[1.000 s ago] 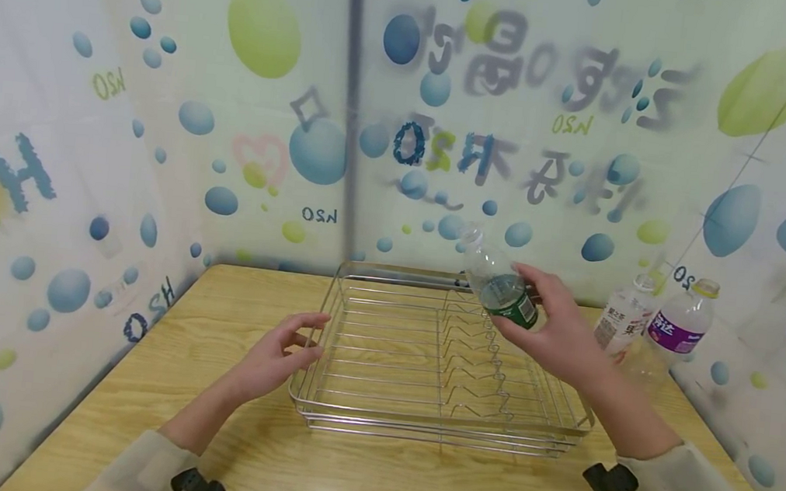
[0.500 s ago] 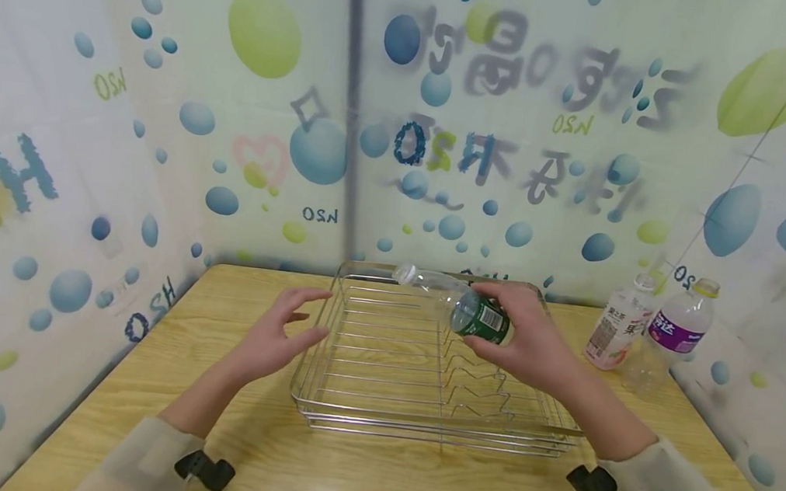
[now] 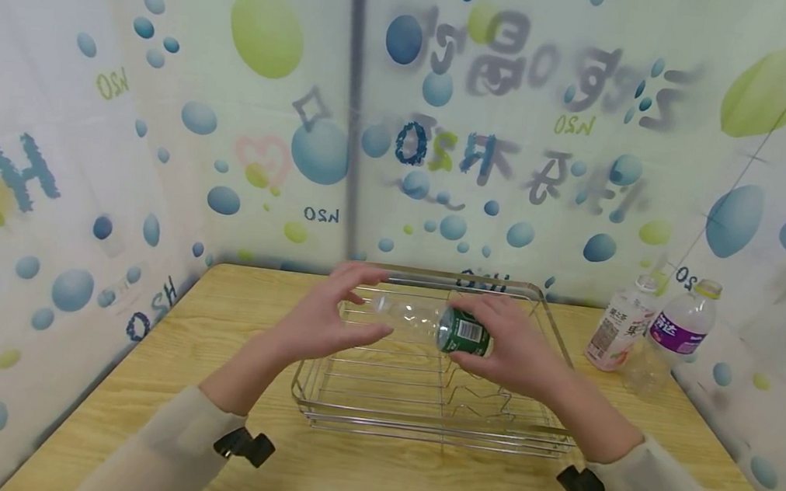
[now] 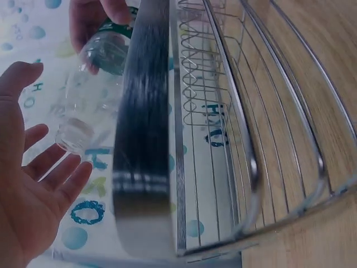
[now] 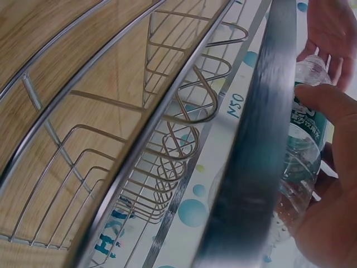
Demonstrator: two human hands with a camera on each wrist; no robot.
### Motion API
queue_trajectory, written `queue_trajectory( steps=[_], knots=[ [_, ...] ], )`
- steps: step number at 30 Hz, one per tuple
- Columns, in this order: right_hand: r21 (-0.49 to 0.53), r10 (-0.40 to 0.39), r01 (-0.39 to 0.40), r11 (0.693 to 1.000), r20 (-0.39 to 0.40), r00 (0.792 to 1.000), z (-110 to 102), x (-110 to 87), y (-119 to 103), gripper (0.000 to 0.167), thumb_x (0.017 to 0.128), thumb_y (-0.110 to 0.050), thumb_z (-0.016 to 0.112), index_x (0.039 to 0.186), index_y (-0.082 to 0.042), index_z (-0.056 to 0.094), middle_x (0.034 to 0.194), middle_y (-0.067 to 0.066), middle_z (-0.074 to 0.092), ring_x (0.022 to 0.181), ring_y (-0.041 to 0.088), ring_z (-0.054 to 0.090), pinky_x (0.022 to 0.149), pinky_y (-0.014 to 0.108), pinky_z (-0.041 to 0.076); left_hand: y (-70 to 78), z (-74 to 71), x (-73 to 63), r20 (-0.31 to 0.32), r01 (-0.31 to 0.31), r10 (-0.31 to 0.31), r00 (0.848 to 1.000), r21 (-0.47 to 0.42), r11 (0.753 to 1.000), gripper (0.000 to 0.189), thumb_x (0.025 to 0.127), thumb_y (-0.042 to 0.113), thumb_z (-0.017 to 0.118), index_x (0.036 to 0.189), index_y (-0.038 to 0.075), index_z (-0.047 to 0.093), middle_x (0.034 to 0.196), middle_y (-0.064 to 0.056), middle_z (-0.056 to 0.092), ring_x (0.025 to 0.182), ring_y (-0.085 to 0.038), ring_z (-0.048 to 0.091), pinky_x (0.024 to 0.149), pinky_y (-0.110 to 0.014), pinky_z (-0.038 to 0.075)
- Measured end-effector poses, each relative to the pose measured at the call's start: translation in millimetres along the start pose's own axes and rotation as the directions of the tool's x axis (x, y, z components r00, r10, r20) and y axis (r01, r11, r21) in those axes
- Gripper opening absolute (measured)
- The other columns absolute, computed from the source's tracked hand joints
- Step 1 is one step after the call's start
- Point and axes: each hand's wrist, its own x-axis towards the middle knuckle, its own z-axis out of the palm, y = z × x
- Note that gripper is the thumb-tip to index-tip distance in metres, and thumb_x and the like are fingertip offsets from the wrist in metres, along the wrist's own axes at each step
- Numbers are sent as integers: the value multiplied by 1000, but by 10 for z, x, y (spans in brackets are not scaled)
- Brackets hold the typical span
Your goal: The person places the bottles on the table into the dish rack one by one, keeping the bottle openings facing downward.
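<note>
A clear plastic bottle with a green label lies level over the wire rack in the head view, its neck toward the left. My right hand grips it round the label at the base end. At the neck, my left hand stands with thumb and fingers spread around it. The left wrist view shows a gap between those fingers and the bottle neck. Below both hands is the metal wire dish rack, with wavy dividers in its right half.
Two more plastic bottles stand right of the rack: one with a pink and white label, one with a purple label. The rack sits on a wooden table. Patterned curtains enclose the back and sides.
My right hand has brought the bottle left and down and turned it from tilted to level. My left hand has moved right from the rack's left side to the bottle's neck.
</note>
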Motion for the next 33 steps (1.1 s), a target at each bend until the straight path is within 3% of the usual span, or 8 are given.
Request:
queue_trajectory(
  steps=[5,9,13,17,21,24,29,33],
  knots=[
    [-49,-36,37,998,22,999,30,19,-24,68,91,-26,90,152,-14,62,137,10,70,123,34,62,93,58,58,106,117,137,89,-89,73,993,189,978,74,90,34,93,155,17,61,154,-6,59,137,-30,63,109,-52,60],
    [-57,-33,36,998,42,999,55,26,-35,68,92,-28,90,153,-14,62,137,10,70,122,32,62,93,57,57,136,188,194,163,-180,127,978,368,912,75,90,40,93,153,15,63,149,-5,66,131,-29,70,104,-49,63],
    [-58,-28,31,998,47,999,68,35,-45,67,92,-29,90,152,-14,62,136,8,71,119,29,61,92,55,57,154,231,210,213,-254,171,962,469,845,74,89,41,94,152,14,64,146,-5,70,124,-26,74,99,-44,65],
    [-57,-24,26,998,45,999,66,43,-60,67,92,-29,90,152,-14,62,135,8,71,118,29,62,93,56,58,175,258,206,222,-263,169,960,515,816,75,88,39,95,152,14,65,144,-6,71,122,-25,75,96,-43,66],
    [-61,-27,29,998,41,999,76,47,-65,67,92,-30,90,151,-14,63,135,8,71,118,29,63,93,57,57,165,279,183,197,-232,150,969,509,829,72,88,36,95,151,15,65,143,-6,71,124,-25,73,97,-43,65],
    [-53,-38,39,998,21,999,78,39,-42,68,91,-31,91,151,-12,63,137,10,71,121,32,64,96,60,58,134,293,164,170,-205,139,976,475,856,71,88,34,95,150,15,66,142,-5,71,125,-25,72,98,-43,65],
    [15,-42,43,999,-57,997,14,17,41,75,89,-30,94,153,-11,60,146,14,65,135,39,60,107,66,56,53,285,133,108,-122,88,990,369,921,70,88,30,96,149,14,67,142,-7,70,128,-28,70,104,-47,63],
    [92,12,-3,996,-100,995,-126,-11,117,80,89,-28,94,158,-14,55,154,15,59,143,40,54,112,70,52,-19,245,97,65,-5,-11,998,252,968,70,90,30,94,152,17,64,144,-6,67,131,-30,68,105,-51,62]
  ],
)
